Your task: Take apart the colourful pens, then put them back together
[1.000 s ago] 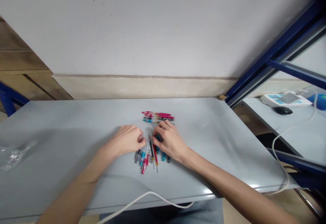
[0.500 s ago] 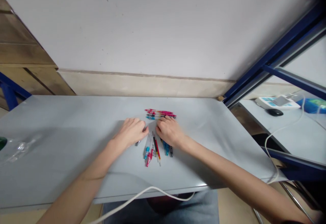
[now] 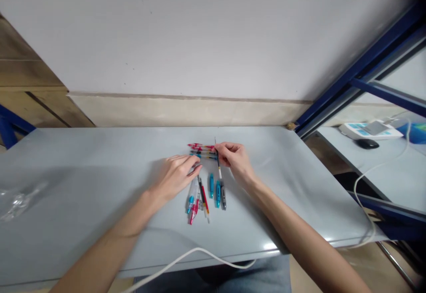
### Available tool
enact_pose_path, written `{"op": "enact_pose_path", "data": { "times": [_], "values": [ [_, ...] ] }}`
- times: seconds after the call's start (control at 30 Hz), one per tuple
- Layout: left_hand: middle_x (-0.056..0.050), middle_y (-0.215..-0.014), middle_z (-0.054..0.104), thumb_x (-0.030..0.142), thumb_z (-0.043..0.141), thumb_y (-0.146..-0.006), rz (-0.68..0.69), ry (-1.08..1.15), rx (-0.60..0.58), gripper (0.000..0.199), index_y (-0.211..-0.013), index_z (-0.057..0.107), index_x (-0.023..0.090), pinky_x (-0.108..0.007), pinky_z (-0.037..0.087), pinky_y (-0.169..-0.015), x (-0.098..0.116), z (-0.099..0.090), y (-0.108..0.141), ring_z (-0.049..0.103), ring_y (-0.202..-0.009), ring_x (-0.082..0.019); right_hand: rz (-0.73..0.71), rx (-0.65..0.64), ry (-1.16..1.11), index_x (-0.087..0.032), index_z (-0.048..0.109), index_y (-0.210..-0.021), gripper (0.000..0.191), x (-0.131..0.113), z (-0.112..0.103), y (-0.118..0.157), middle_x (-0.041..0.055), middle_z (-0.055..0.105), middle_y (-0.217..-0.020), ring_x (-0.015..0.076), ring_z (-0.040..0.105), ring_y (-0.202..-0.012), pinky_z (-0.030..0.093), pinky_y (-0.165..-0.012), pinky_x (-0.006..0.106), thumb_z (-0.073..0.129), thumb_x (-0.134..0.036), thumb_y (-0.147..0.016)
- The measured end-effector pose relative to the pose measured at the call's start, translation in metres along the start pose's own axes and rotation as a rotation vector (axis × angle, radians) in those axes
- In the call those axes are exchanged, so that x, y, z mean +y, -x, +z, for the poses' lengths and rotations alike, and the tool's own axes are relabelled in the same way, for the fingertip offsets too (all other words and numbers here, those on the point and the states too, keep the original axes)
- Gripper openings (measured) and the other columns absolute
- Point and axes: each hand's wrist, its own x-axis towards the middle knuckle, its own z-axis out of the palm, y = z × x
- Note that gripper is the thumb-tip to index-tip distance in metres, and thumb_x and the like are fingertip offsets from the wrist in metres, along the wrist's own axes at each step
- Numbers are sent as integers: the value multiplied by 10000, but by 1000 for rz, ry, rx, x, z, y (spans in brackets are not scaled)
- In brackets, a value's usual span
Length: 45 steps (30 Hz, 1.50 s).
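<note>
My right hand (image 3: 234,157) pinches a thin dark pen refill (image 3: 218,164), which stands nearly upright in view with its pale end pointing down. My left hand (image 3: 179,173) is curled to the left of it, thumb and fingers close together; what they hold, if anything, I cannot make out. Behind both hands lie several pens (image 3: 201,146) with pink and blue parts, partly covered by the right fingers. In front are clear pen barrels (image 3: 193,193), red and black refills (image 3: 203,197), blue grip pieces (image 3: 211,185) and a grey grip piece (image 3: 223,195).
A crumpled clear plastic bag (image 3: 18,204) lies on the left of the grey table (image 3: 100,151). A white cable (image 3: 196,251) crosses the front edge. On the right, beyond a blue frame (image 3: 382,89), are a black mouse (image 3: 366,144) and a white device (image 3: 353,129).
My right hand has lifted and moved right, now with the refill in its fingertips, uncovering the blue and grey grip pieces. My left hand has shifted slightly right, its fingers less tightly curled.
</note>
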Motion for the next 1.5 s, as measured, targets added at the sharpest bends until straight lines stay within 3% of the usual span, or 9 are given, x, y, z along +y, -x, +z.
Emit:
{"op": "enact_pose_path", "data": {
  "times": [0.13,0.27,0.57,0.8,0.97,1.17,1.4,1.5],
  "values": [
    [-12,-862,762,193,622,-956,39,15,2,27,-971,644,190,-309,499,-679,3,-3,-2,689,-691,-175,4,122,-160,-158,685,-714,268,7,-1,3,-15,591,-554,95,499,-465,303,-454,233,717,-383,-855],
    [-5,-818,747,190,633,-953,48,44,24,10,-960,637,185,-303,497,-666,3,-4,-3,678,-665,-162,-58,183,-170,-156,687,-741,235,5,3,5,21,670,-621,129,613,-492,359,-424,225,713,-357,-861],
    [-15,-889,757,200,647,-965,58,105,49,28,-981,631,185,-306,522,-718,2,-3,-3,703,-750,-161,-143,153,-109,-165,673,-745,288,3,5,9,49,724,-688,167,705,-587,488,-481,239,698,-406,-899],
    [-11,-875,757,215,646,-965,19,132,65,32,-984,649,189,-309,530,-722,3,0,-3,706,-733,-155,-173,197,-51,-181,645,-757,288,-2,4,10,32,705,-659,157,683,-568,502,-505,253,682,-425,-905],
    [-19,-881,758,238,627,-978,-17,151,48,57,-995,660,195,-310,542,-747,4,0,-1,710,-754,-155,-176,141,12,-187,643,-777,309,-6,5,13,44,707,-678,162,666,-595,513,-543,276,670,-465,-911],
    [-45,-909,745,224,570,-1011,-9,138,63,93,-1031,654,192,-310,527,-760,4,-1,-2,696,-794,-168,-145,-135,64,-185,656,-777,318,-6,16,23,7,663,-652,132,599,-568,465,-578,265,701,-474,-903],
    [-55,-958,656,191,452,-1047,-76,209,-13,183,-1124,617,200,-292,496,-772,10,-1,-2,638,-846,-166,-108,-169,54,-186,621,-742,354,0,21,24,-3,635,-640,114,532,-525,411,-543,250,663,-480,-934],
    [-38,-896,598,170,392,-1048,-133,249,-84,221,-1005,608,199,-271,459,-688,13,2,-2,580,-741,-144,-76,-203,105,-177,616,-693,421,1,18,21,-13,593,-609,104,479,-511,372,-522,248,658,-528,-923]
  ]
}}
